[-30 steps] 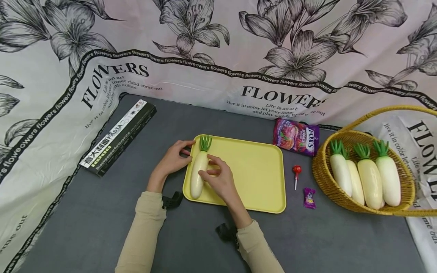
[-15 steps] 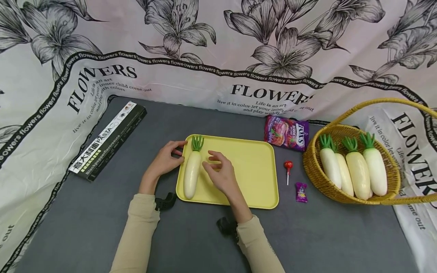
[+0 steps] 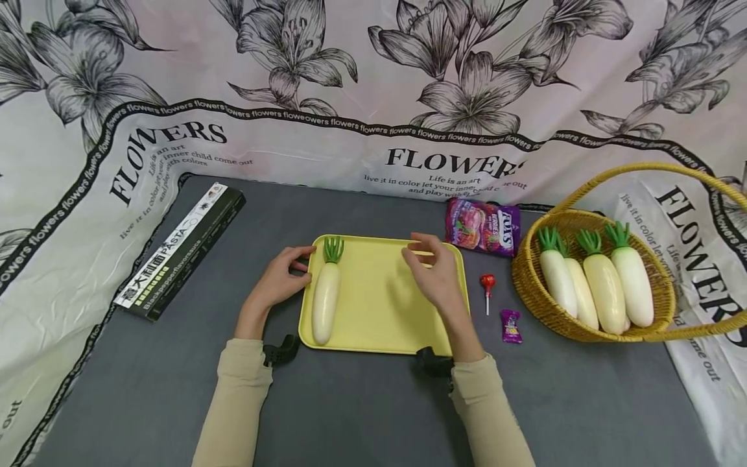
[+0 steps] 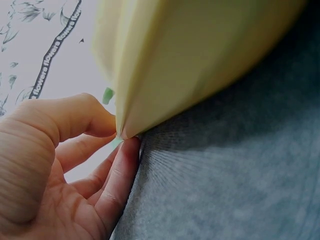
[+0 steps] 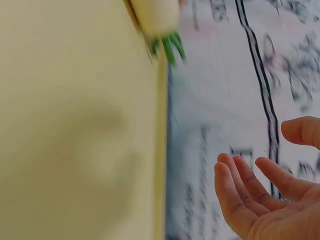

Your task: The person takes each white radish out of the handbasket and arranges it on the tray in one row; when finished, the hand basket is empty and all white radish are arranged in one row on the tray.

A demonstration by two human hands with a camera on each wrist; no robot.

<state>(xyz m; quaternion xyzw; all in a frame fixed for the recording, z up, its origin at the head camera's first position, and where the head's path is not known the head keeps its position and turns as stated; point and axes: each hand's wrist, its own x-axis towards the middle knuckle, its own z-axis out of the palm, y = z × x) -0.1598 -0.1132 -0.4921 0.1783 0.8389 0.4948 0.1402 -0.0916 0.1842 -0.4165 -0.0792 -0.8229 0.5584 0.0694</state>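
A white radish (image 3: 327, 301) with green leaf stubs lies lengthwise along the left side of a yellow tray (image 3: 385, 324). My left hand (image 3: 279, 277) is at the tray's left rim; in the left wrist view its thumb and bent fingers (image 4: 117, 185) pinch that rim. Above the right part of the tray hovers my right hand (image 3: 436, 272), holding nothing, its fingers loosely bent and spread from the thumb. The right wrist view shows its fingers (image 5: 240, 192) apart from the tray, with the radish's leafy end blurred at the top.
A wicker basket (image 3: 528, 311) with several radishes stands on the right, its handle arching up. Between it and the tray lie a purple candy bag (image 3: 483, 227), a red lollipop (image 3: 487, 282) and a small purple-wrapped candy (image 3: 511, 326). A pasta box (image 3: 182, 251) lies at left.
My right hand has let go of the radish and moved right across the tray. The radish stays on the tray's left side, and my left hand stays at the rim.
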